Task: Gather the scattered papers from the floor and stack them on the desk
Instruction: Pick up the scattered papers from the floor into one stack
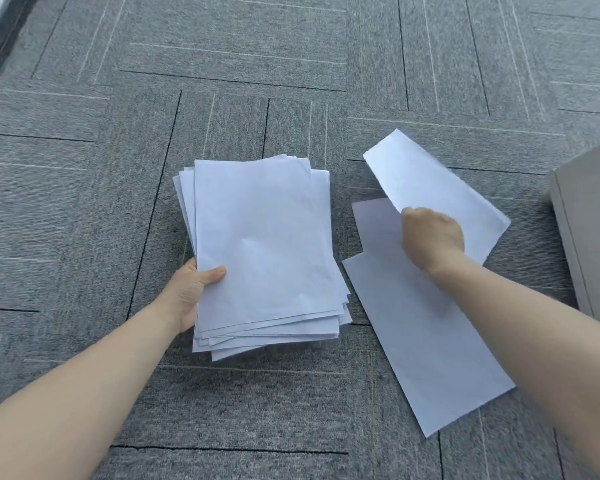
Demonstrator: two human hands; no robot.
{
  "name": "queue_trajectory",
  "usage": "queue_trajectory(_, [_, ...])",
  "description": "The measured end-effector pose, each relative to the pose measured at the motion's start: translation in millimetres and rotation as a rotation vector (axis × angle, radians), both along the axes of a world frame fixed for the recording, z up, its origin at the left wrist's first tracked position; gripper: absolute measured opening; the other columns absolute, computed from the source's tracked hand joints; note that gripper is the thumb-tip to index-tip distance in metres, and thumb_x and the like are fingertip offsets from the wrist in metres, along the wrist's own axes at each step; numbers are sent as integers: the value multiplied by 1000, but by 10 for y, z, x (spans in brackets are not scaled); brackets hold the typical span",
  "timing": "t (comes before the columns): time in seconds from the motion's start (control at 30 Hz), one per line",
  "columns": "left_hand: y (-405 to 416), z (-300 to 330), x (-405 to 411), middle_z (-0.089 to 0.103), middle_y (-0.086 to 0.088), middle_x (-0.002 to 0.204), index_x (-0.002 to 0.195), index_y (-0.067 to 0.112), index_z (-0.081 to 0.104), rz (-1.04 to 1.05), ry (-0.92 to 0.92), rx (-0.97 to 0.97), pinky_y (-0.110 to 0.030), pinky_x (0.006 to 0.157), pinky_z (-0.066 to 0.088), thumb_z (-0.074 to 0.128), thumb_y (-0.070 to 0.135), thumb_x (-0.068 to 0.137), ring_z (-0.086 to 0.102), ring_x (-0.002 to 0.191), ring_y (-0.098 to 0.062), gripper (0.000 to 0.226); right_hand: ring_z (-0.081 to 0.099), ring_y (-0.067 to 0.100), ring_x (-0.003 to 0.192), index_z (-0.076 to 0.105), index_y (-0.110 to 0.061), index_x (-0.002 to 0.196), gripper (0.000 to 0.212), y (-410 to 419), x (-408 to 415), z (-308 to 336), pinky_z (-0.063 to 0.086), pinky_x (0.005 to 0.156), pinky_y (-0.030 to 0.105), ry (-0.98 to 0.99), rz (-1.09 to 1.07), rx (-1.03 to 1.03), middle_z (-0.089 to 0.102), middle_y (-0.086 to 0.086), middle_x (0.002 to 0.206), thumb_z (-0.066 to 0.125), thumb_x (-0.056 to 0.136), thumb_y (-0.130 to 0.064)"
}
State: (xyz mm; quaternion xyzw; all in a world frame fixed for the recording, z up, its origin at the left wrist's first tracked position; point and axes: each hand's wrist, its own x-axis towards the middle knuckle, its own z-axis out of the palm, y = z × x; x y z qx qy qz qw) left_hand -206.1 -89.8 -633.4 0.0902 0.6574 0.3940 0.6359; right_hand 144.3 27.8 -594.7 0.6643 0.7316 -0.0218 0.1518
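Paper stack [264, 244] in left grip [191, 289]

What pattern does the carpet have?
Grey carpet tiles with thin light and dark straight lines, set at right angles; head view.

Soft even daylight, faint shadows, perhaps slight edge distortion

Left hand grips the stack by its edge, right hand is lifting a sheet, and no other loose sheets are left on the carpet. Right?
Not quite. The head view shows loose sheets on the carpet under the right hand. The left hand grips the stack; the right lifts a sheet.
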Motion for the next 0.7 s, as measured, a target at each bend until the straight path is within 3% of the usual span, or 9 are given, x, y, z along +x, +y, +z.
queue_trajectory(0.17, [41,25,-13,66,-13,108,122,12,56,-4,-7,15,-43,75,52,55,0,90,64,89,-31,34,63,35,82,57,-8,94,23,-428,-200,146,38,63,31,84,39,-74,67,13,92,43,80,5])
queue_trajectory(0.3, [44,39,-44,66,-14,110,130,8,52,-15,11,23,-42,74,54,56,1,90,64,90,-30,41,47,30,71,49,-11,90,19,-817,-319,93,37,61,32,121,23,-189,63,11,87,41,81,4])
queue_trajectory(0.37, [29,47,-63,65,-16,116,132,7,50,-18,15,15,-44,77,53,57,1,89,64,93,-31,44,46,29,71,52,-10,94,21,-979,-335,24,38,61,31,118,16,-227,65,11,92,41,81,3])
queue_trajectory(0.47, [3,63,-58,65,-15,116,133,7,50,-31,19,18,-43,77,52,57,1,89,64,93,-31,45,48,29,70,41,-13,91,17,-1155,-321,-67,36,58,31,111,-21,-278,64,10,87,42,81,0])
queue_trajectory(0.57, [-5,92,-48,65,-12,111,132,9,50,-34,17,21,-43,76,52,56,0,90,64,92,-30,44,57,32,71,39,-12,101,18,-1249,-331,-130,27,48,30,73,-24,-292,68,8,92,43,84,-7])
queue_trajectory(0.7, [-14,105,-63,65,-13,115,132,9,51,-49,26,22,-44,78,52,56,0,90,64,94,-31,43,64,34,95,35,-9,129,45,-1278,-345,-168,34,59,34,48,-50,-276,59,12,112,44,92,-33])
